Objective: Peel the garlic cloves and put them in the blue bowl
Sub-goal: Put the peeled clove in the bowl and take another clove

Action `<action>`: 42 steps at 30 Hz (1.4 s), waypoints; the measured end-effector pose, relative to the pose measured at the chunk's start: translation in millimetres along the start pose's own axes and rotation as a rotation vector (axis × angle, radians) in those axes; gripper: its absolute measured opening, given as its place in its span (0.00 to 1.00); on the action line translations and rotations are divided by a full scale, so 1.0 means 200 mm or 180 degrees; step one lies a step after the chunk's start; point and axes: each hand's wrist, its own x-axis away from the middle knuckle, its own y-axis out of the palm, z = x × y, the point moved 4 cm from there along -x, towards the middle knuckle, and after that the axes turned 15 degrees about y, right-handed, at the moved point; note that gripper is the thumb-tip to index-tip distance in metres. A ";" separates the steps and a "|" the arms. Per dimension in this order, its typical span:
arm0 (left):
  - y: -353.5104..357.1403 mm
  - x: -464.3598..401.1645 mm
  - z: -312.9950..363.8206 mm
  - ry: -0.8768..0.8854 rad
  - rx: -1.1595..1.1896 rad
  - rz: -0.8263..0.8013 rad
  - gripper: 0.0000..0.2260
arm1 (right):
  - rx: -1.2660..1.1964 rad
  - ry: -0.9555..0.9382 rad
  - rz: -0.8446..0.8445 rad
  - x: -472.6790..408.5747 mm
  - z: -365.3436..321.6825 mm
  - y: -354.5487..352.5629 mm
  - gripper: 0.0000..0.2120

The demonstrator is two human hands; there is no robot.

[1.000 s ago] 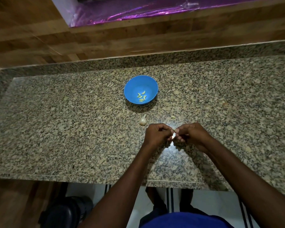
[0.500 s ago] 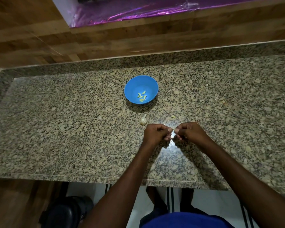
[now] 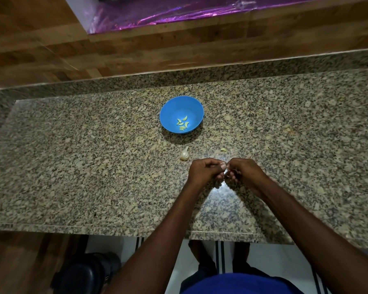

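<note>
A blue bowl point(image 3: 170, 111) stands on the granite counter with several peeled garlic cloves point(image 3: 182, 123) in its bottom. In front of the bowl lies a partial garlic bulb point(image 3: 184, 154), and a small loose clove or scrap point(image 3: 223, 149) lies to its right. Just in front of these, my left hand point(image 3: 204, 171) and my right hand point(image 3: 243, 171) meet fingertip to fingertip, both pinching one small garlic clove point(image 3: 226, 169). Only a pale sliver of that clove shows between my fingers.
The speckled granite counter point(image 3: 94, 166) runs left and right, with a raised granite lip and a wooden wall behind. Purple foil point(image 3: 179, 11) lies on a ledge above. The counter's front edge is near my body, with a dark object point(image 3: 81, 274) on the floor below left.
My hands have stayed together over the same spot, shifting only slightly as the fingers work at the clove. Bowl and bulb have not moved.
</note>
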 end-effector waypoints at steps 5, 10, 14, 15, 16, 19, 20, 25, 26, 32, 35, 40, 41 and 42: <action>-0.01 -0.01 -0.02 0.0090 -0.0010 0.0125 0.04 | -0.0158 0.0104 -0.0236 0.01 0.01 0.00 0.09; 0.00 0.00 0.00 0.0140 -0.0048 0.0205 0.03 | -0.0061 -0.0076 -0.0277 -0.03 0.03 -0.03 0.12; 0.02 0.00 0.01 0.0076 0.0100 0.0256 0.02 | 0.0043 -0.0111 -0.0168 -0.05 0.02 -0.03 0.08; 0.02 0.00 0.01 0.0080 0.0111 0.0259 0.02 | 0.0081 -0.0132 -0.0131 -0.05 0.02 -0.04 0.07; 0.02 0.00 0.01 0.0095 0.0101 0.0253 0.02 | 0.0122 -0.0149 -0.0092 -0.04 0.02 -0.04 0.06; 0.02 0.01 0.01 0.0137 0.0042 0.0255 0.03 | 0.0275 -0.0189 -0.0003 -0.03 0.02 -0.05 0.07; 0.02 0.00 0.00 0.0156 0.0002 0.0254 0.03 | 0.0316 -0.0176 0.0011 -0.03 0.01 -0.05 0.07; 0.02 0.00 0.02 0.0302 -0.0240 0.0165 0.03 | 0.0242 0.0065 0.0072 -0.02 0.01 -0.04 0.08; 0.02 0.01 0.02 0.0309 -0.0250 0.0173 0.03 | 0.0246 0.0085 0.0126 -0.01 0.00 -0.04 0.08; 0.03 0.01 -0.03 -0.0081 0.0002 0.0248 0.03 | 0.1910 -0.0718 0.1096 0.00 -0.07 -0.01 0.16; 0.03 0.00 -0.04 -0.0496 0.0269 0.0129 0.01 | 0.2286 -0.1099 0.1124 0.01 -0.06 -0.02 0.11; 0.02 -0.01 -0.03 -0.0762 0.0537 0.0066 0.03 | 0.1600 -0.1070 0.0638 0.01 -0.04 -0.05 0.07; 0.02 0.00 -0.03 -0.0777 0.0641 0.0059 0.02 | 0.1301 -0.0928 0.0403 0.01 -0.03 -0.05 0.06; 0.02 0.00 -0.02 -0.0735 0.0678 0.0058 0.02 | 0.0972 -0.0733 0.0159 0.01 -0.02 -0.05 0.06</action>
